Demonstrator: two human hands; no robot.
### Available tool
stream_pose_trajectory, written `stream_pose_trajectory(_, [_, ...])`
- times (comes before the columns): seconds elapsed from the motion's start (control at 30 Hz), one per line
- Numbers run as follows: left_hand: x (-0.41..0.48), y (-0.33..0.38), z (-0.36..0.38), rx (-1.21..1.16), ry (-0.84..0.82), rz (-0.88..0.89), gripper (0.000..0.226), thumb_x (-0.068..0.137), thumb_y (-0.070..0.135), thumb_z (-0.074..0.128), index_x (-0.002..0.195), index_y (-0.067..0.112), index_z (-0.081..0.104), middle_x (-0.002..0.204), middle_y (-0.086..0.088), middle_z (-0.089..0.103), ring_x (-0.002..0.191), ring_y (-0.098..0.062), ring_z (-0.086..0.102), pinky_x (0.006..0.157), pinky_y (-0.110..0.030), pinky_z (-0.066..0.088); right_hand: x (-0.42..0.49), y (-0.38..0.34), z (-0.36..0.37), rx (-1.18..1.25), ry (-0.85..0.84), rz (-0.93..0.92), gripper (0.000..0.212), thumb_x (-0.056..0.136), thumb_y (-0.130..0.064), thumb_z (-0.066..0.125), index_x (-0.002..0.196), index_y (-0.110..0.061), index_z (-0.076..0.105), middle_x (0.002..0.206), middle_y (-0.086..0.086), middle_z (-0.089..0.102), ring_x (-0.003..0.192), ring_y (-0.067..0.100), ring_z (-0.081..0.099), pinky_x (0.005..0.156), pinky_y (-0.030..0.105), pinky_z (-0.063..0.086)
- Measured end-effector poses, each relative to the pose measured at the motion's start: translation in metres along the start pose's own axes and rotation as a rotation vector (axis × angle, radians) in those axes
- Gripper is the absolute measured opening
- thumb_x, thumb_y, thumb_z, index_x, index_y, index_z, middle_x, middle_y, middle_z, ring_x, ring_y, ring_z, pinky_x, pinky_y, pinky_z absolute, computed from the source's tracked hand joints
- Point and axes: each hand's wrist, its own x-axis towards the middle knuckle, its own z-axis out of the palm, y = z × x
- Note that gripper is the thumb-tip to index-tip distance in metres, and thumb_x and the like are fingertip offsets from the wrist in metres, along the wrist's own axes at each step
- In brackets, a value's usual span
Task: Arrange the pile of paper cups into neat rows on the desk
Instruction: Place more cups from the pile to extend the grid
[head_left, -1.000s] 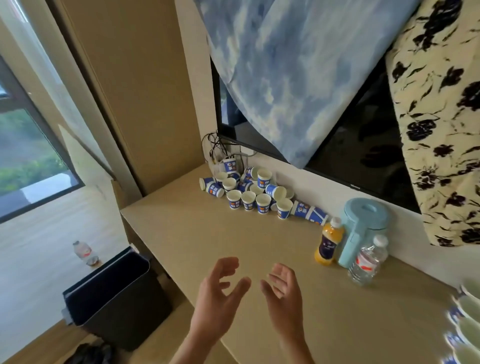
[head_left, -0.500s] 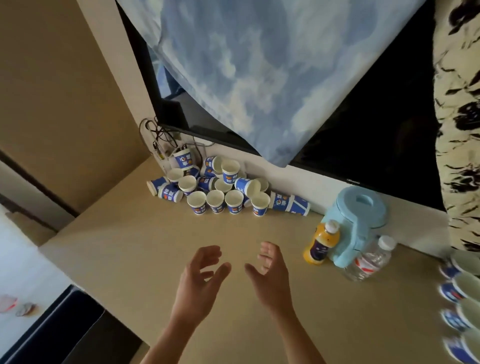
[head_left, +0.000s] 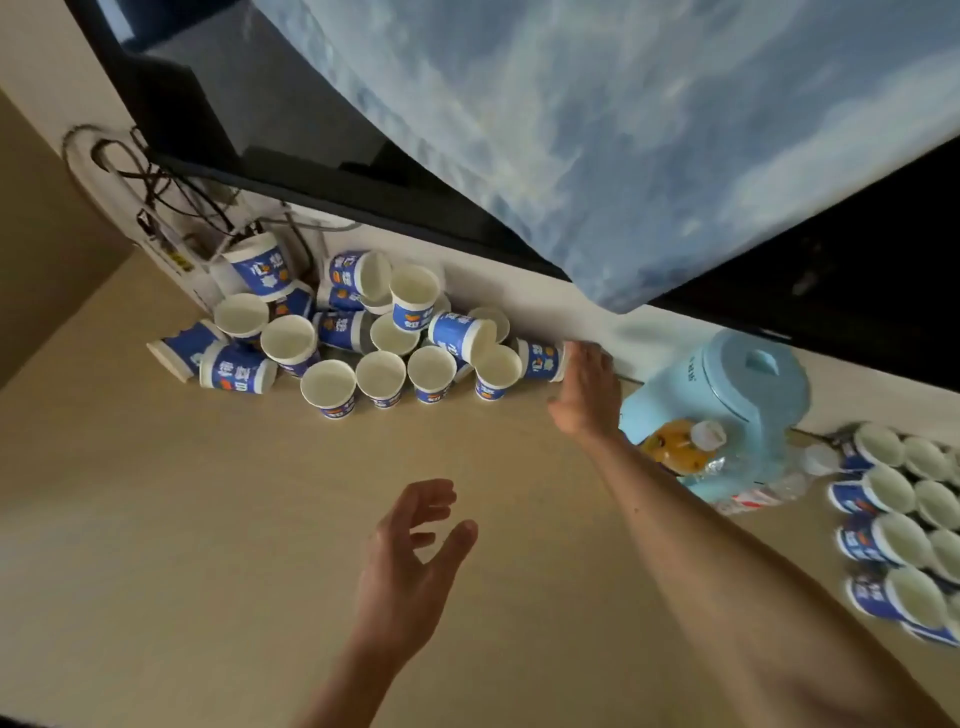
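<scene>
A pile of blue-and-white paper cups (head_left: 363, 343) lies against the wall at the back of the tan desk (head_left: 182, 519); some stand upright, others lie on their sides. My right hand (head_left: 587, 387) reaches to the pile's right end, its fingers curved over a lying cup that it mostly hides, beside another lying cup (head_left: 540, 359). My left hand (head_left: 410, 561) hovers over the middle of the desk, fingers spread and holding nothing. Several cups (head_left: 893, 525) stand in rows at the desk's right edge.
A light blue kettle (head_left: 743, 389), an orange juice bottle (head_left: 680, 447) and a clear water bottle (head_left: 769, 493) stand between the pile and the rows. A black screen (head_left: 322, 156) draped with a blue cloth (head_left: 623, 130) hangs above. Cables (head_left: 156, 202) dangle at the back left.
My right hand has moved from the middle of the desk forward to the pile's right end, onto a lying cup. The camera has come closer and turned right. My left hand stays low.
</scene>
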Motion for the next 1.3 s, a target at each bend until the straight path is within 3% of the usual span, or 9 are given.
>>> stream_pose_trajectory(0.17, [0.006, -0.021, -0.009, 0.000, -0.047, -0.038, 0.045, 0.073, 0.058, 0.064, 0.110, 0.033, 0.064, 0.110, 0.022, 0.069, 0.105, -0.003, 0.066, 0.085, -0.033, 0.055, 0.035, 0.004, 0.025, -0.163, -0.019, -0.059, 0.058, 0.072, -0.009, 0.079, 0.122, -0.013, 0.050, 0.127, 0.010, 0.055, 0.121, 0.033, 0.050, 0.090, 0.043, 0.046])
stream_pose_trajectory(0.27, [0.010, -0.030, -0.013, -0.001, -0.066, -0.063, 0.045, 0.072, 0.059, 0.064, 0.110, 0.034, 0.065, 0.109, 0.023, 0.069, 0.105, -0.003, 0.066, 0.086, -0.034, 0.056, 0.042, 0.006, 0.035, -0.241, -0.035, -0.071, 0.058, 0.073, -0.023, 0.083, 0.120, -0.016, 0.050, 0.125, 0.008, 0.054, 0.120, 0.031, 0.050, 0.093, 0.043, 0.043])
stream_pose_trajectory(0.37, [0.013, -0.036, -0.017, 0.010, -0.076, -0.078, 0.043, 0.073, 0.057, 0.066, 0.109, 0.034, 0.065, 0.109, 0.022, 0.070, 0.104, -0.004, 0.067, 0.085, -0.035, 0.056, 0.047, 0.008, 0.040, -0.238, -0.072, -0.042, 0.061, 0.073, -0.038, 0.083, 0.121, -0.016, 0.052, 0.128, 0.009, 0.048, 0.126, 0.032, 0.045, 0.099, 0.052, 0.041])
stream_pose_trajectory(0.57, [0.019, -0.046, -0.020, 0.063, -0.107, -0.098, 0.027, 0.085, 0.029, 0.078, 0.109, 0.032, 0.066, 0.108, 0.022, 0.070, 0.104, -0.004, 0.067, 0.086, -0.035, 0.056, 0.051, 0.013, 0.043, -0.171, -0.108, -0.034, 0.060, 0.076, -0.047, 0.082, 0.119, -0.016, 0.055, 0.128, 0.012, 0.040, 0.122, 0.034, 0.043, 0.088, 0.053, 0.052])
stream_pose_trajectory(0.77, [0.019, -0.044, -0.020, 0.083, -0.121, -0.088, 0.044, 0.073, 0.058, 0.064, 0.110, 0.035, 0.065, 0.110, 0.024, 0.069, 0.105, -0.003, 0.067, 0.084, -0.028, 0.054, 0.043, 0.019, 0.044, -0.236, -0.144, 0.034, 0.056, 0.085, -0.053, 0.070, 0.124, -0.019, 0.050, 0.126, 0.012, 0.051, 0.118, 0.036, 0.052, 0.089, 0.046, 0.044])
stream_pose_trajectory(0.97, [0.021, -0.038, -0.015, 0.097, -0.151, -0.080, 0.037, 0.078, 0.048, 0.073, 0.111, 0.034, 0.064, 0.109, 0.026, 0.069, 0.103, -0.001, 0.067, 0.084, -0.029, 0.055, 0.020, 0.018, 0.046, -0.270, -0.130, 0.153, 0.058, 0.087, -0.060, 0.064, 0.122, -0.016, 0.052, 0.124, 0.014, 0.057, 0.118, 0.034, 0.055, 0.089, 0.046, 0.045])
stream_pose_trajectory(1.03, [0.022, -0.037, -0.012, 0.103, -0.160, -0.084, 0.032, 0.082, 0.035, 0.079, 0.111, 0.033, 0.064, 0.106, 0.028, 0.069, 0.101, 0.001, 0.067, 0.084, -0.031, 0.056, 0.012, 0.018, 0.046, -0.208, -0.134, 0.213, 0.058, 0.088, -0.060, 0.063, 0.122, -0.014, 0.053, 0.122, 0.014, 0.059, 0.117, 0.034, 0.055, 0.090, 0.045, 0.046])
stream_pose_trajectory(1.17, [0.023, -0.027, -0.009, 0.092, -0.172, -0.082, 0.040, 0.074, 0.052, 0.070, 0.110, 0.035, 0.064, 0.106, 0.027, 0.069, 0.101, 0.000, 0.066, 0.084, -0.031, 0.056, -0.013, 0.013, 0.039, 0.032, -0.058, 0.339, 0.059, 0.088, -0.058, 0.062, 0.120, -0.009, 0.053, 0.117, 0.015, 0.060, 0.107, 0.037, 0.060, 0.080, 0.042, 0.047])
stream_pose_trajectory(1.3, [0.029, -0.016, -0.002, 0.083, -0.184, -0.120, 0.038, 0.074, 0.047, 0.070, 0.109, 0.034, 0.064, 0.104, 0.023, 0.070, 0.099, 0.001, 0.066, 0.086, -0.034, 0.057, -0.054, -0.006, 0.018, 0.262, -0.004, 0.437, 0.061, 0.085, -0.063, 0.060, 0.110, -0.009, 0.054, 0.106, 0.013, 0.066, 0.093, 0.035, 0.064, 0.071, 0.036, 0.044])
